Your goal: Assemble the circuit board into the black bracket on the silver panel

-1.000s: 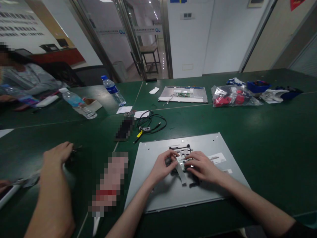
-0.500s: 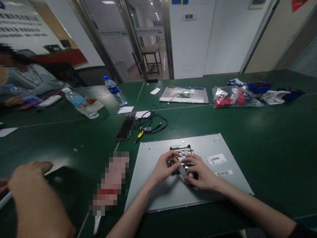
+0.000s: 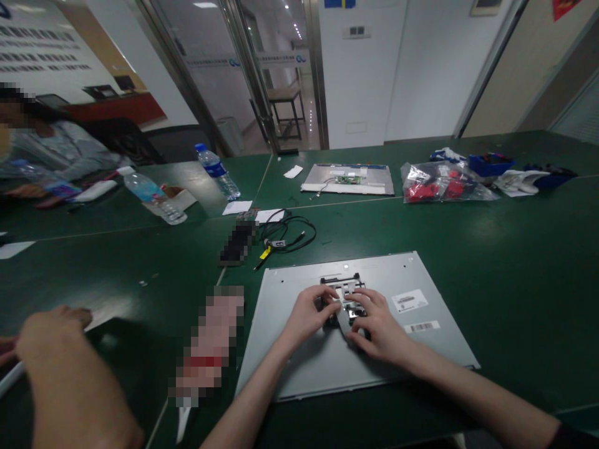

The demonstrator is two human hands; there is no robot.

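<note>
A grey metal display panel (image 3: 412, 349) lies back-up on the green table (image 3: 515, 249) in front of me. Near its middle sits a small black-framed circuit board (image 3: 344, 288) with a flat ribbon cable (image 3: 345, 319). My left hand (image 3: 309, 315) pinches the board's left side with curled fingers. My right hand (image 3: 377, 321) presses on the board and cable from the right, fingers bent down onto them. What the fingertips grip is partly hidden.
A co-worker's forearm and hand (image 3: 60, 355) lie at the lower left. Black cables (image 3: 285, 237) lie beyond the panel, a second panel (image 3: 349, 179) further back. Two water bottles (image 3: 154, 199) stand left; plastic bags of red parts (image 3: 440, 184) right. Another person sits far left.
The co-worker's hand drew back toward the lower left, off the table's middle. My two hands shifted slightly on the circuit board and the ribbon cable was pressed flatter.
</note>
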